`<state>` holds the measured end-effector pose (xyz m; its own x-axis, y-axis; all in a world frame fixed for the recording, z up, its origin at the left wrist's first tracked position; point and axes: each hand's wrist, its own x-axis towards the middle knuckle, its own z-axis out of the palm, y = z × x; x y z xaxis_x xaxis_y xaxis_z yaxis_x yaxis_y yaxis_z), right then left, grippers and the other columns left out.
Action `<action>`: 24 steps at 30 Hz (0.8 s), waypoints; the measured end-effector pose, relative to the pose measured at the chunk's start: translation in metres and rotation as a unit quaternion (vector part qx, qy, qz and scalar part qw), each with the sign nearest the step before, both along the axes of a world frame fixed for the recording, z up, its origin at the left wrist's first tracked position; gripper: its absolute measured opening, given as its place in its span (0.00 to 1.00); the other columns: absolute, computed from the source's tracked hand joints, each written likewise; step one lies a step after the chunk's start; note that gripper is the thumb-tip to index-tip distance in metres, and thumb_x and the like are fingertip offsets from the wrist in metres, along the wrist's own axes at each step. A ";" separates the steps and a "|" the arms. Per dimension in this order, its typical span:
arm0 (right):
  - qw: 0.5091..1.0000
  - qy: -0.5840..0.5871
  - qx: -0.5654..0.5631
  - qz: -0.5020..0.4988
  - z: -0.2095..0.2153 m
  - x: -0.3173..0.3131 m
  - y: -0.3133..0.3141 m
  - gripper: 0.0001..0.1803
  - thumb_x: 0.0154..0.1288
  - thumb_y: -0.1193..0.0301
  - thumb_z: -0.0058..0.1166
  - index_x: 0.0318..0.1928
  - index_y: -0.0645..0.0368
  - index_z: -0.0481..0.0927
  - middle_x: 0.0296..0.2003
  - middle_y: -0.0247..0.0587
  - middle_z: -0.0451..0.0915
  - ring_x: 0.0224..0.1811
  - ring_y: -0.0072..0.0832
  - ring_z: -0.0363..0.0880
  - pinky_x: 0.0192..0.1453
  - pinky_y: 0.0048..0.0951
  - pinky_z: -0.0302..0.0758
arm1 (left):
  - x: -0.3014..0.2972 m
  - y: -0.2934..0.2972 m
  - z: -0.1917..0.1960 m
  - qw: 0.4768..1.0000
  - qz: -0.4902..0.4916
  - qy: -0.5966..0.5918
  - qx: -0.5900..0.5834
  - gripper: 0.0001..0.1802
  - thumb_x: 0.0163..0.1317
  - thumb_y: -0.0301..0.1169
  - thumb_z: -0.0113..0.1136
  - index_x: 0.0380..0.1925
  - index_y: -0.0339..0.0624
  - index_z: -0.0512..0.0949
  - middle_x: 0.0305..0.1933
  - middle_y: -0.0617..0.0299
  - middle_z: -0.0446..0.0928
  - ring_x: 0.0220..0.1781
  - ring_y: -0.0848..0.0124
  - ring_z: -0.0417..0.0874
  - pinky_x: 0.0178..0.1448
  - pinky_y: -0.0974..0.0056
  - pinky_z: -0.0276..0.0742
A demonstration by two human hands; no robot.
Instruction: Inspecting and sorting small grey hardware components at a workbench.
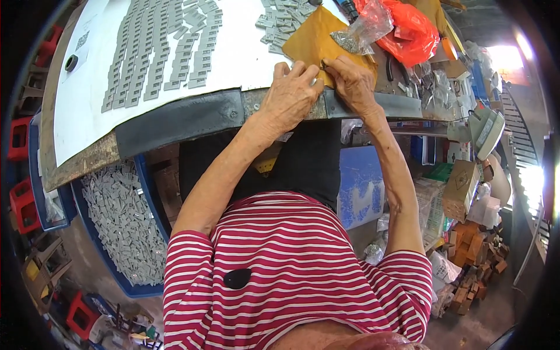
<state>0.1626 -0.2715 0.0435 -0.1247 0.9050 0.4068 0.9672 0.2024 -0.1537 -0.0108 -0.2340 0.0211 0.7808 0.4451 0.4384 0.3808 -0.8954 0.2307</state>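
Note:
At the table's near edge my left hand (pixel 291 93) is closed with its fingers curled; what it holds, if anything, is hidden. Beside it, over a yellow-brown sheet (pixel 318 36), my right hand (pixel 351 83) pinches a small dark piece (pixel 324 64) between thumb and fingers, too small to name. The two hands are close together, fingertips facing each other. Left of them, small flat grey parts (pixel 146 52) lie in long overlapping rows on white paper (pixel 87 111). More grey parts (pixel 283 22) lie loose just beyond my left hand.
A clear bag of small metal pieces (pixel 356 41) and a red plastic bag (pixel 411 35) lie at the far right. Dark-handled pliers (pixel 389 67) are near my right hand. A black ring (pixel 71 63) sits far left. Below stands a blue bin (pixel 153 219) of grey parts.

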 end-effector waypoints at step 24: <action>0.993 0.058 0.053 -0.092 -0.018 0.030 0.080 0.07 0.53 0.66 0.53 0.28 0.56 0.78 0.25 0.46 0.77 0.27 0.44 0.76 0.30 0.41 0.71 | 0.001 0.000 0.001 1.000 -0.009 -0.019 0.006 0.16 0.48 0.27 0.53 0.40 0.43 0.74 0.38 0.62 0.67 0.45 0.67 0.67 0.48 0.59 0.59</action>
